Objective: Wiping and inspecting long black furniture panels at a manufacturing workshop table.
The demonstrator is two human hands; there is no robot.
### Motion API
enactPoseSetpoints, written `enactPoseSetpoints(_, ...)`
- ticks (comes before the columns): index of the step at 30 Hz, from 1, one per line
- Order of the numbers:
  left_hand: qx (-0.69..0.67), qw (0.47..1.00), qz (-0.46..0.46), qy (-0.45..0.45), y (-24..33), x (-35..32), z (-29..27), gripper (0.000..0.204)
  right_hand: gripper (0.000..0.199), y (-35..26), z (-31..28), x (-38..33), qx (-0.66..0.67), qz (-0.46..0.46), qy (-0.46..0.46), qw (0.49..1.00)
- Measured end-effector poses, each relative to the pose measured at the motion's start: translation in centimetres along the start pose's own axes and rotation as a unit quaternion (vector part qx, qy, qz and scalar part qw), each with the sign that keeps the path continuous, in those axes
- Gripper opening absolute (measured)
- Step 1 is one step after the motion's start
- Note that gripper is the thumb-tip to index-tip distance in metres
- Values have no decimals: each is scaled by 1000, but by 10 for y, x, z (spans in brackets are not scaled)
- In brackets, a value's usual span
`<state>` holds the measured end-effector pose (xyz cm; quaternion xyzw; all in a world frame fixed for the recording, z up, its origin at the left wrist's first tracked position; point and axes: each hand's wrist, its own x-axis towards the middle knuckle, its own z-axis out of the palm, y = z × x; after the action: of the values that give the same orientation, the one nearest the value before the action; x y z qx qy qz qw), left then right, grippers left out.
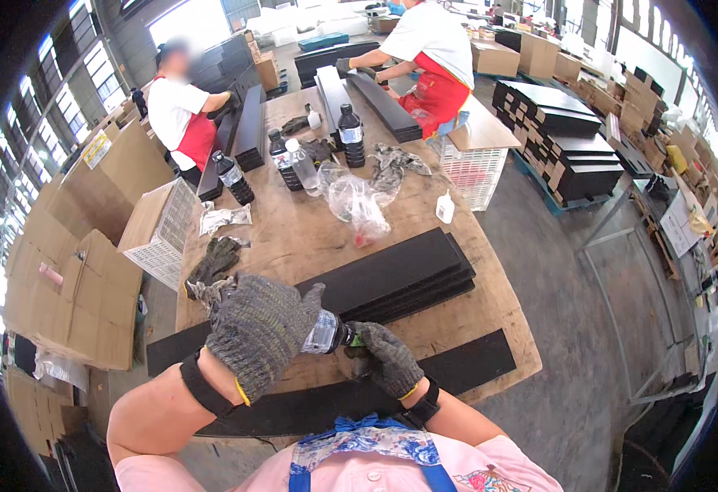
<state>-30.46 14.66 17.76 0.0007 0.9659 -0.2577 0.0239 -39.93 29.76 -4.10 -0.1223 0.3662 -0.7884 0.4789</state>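
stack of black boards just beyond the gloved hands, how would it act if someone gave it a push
The stack of black boards would probably slide rather than tip, as it lies low and broad on the table. The upper boards might shift over the lower ones, since their ends are staggered and no strap shows. Each is likely fairly stiff, judging by its flat, slab-like shape.

Bottle labels, all illegible

brown cartons beside a white crate at left, two red-aproned co-workers farther back
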Motion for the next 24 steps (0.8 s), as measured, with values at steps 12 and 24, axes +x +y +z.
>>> enactPoseSetpoints(12, -272, 959, -1, 73, -33, -29, 29, 64, 33, -7, -13, -4, 141, 63, -67, 986)
enactPoseSetpoints(24, -213, 976, -27, 29, -27, -25, 28, 62, 31, -14, -4, 2, 163, 95, -35, 981)
